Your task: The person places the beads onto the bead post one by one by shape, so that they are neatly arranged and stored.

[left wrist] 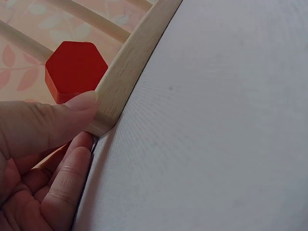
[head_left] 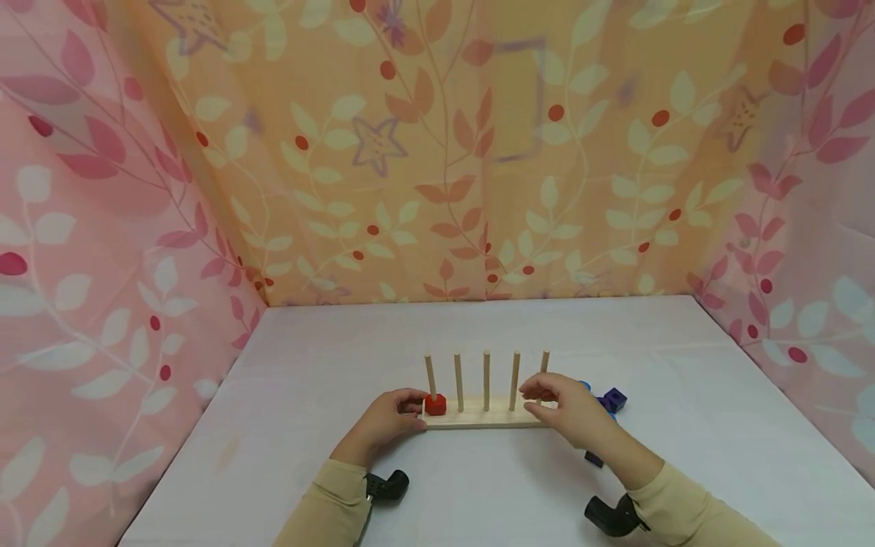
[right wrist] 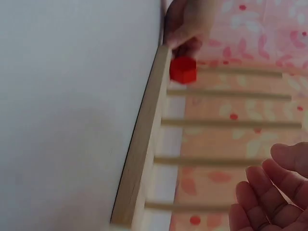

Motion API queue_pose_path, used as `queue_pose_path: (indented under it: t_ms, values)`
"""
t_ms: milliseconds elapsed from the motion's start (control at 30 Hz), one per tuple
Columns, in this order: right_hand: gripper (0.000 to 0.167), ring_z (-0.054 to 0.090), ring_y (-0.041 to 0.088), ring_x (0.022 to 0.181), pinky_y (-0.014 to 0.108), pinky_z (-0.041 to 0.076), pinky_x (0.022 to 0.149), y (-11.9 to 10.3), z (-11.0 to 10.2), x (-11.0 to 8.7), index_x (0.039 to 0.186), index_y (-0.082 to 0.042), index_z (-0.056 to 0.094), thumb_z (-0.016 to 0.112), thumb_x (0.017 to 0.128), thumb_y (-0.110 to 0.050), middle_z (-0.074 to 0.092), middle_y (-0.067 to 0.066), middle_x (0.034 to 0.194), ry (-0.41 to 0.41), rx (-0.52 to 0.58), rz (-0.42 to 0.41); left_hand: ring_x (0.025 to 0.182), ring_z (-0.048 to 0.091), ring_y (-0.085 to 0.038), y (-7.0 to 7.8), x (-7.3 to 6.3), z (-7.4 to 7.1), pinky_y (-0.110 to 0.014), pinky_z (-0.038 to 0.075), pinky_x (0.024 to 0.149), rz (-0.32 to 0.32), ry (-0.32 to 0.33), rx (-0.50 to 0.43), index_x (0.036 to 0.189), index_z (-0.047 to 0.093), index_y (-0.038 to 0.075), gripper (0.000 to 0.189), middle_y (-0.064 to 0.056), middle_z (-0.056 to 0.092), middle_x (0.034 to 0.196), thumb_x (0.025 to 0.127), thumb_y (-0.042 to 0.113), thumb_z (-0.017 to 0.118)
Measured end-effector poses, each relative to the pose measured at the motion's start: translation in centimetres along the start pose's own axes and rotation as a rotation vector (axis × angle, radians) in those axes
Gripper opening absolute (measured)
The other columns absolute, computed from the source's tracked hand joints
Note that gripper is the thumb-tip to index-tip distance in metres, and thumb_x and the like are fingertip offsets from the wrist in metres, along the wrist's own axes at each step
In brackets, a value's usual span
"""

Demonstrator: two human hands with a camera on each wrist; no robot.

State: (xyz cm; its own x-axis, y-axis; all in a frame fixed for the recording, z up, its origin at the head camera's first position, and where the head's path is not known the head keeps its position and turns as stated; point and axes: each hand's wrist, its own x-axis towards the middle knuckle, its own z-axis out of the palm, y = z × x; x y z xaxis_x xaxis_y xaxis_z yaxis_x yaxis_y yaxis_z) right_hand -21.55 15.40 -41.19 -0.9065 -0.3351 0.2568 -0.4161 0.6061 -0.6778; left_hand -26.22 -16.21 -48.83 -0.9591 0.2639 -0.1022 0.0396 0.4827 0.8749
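Observation:
A wooden peg board [head_left: 472, 418] with several upright pegs lies across the table. One red hexagonal block [head_left: 435, 405] sits at the bottom of its leftmost peg. My left hand [head_left: 391, 418] grips the board's left end, the thumb at the front corner and the fingers curled behind, as the left wrist view shows. Above the right end of the board, near the rightmost peg, hovers my right hand [head_left: 570, 410]. Its fingers are loosely bent, thumb apart, and the right wrist view shows nothing in them.
To the right of the board, partly behind my right hand, lie purple blocks [head_left: 615, 399], bits of blue blocks [head_left: 585, 386] and a dark block [head_left: 594, 459]. A white cloth covers the table [head_left: 307, 342]. Patterned curtains [head_left: 437, 152] stand behind it and at both sides.

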Motion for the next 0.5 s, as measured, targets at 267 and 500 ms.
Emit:
queue_pose_path:
  t_ms: [267,500]
  values:
    - [0.015,0.056,0.016,0.082,0.035,0.051,0.074,3.0,-3.7,-1.6,0.098,-0.01,0.063,0.066,0.083,-0.012,0.062,0.0,0.09,-0.005,-0.127,0.207,0.093,0.056,-0.016,-0.2,0.1,0.2,-0.032,0.045,0.08,-0.013,0.008,-0.021,0.113,0.061,0.01,0.046,-0.001,0.062,0.099,0.071,0.01,0.077]
    - [0.017,0.05,0.016,0.075,0.031,0.049,0.068,5.1,-4.7,-2.9,0.097,-0.007,0.061,0.067,0.082,-0.014,0.056,0.0,0.081,-0.101,-0.205,0.342,0.091,0.055,-0.016,0.0,0.0,0.2,-0.032,0.045,0.079,-0.006,0.013,0.001,0.113,0.062,0.011,0.046,-0.001,0.062,0.097,0.07,0.01,0.077]
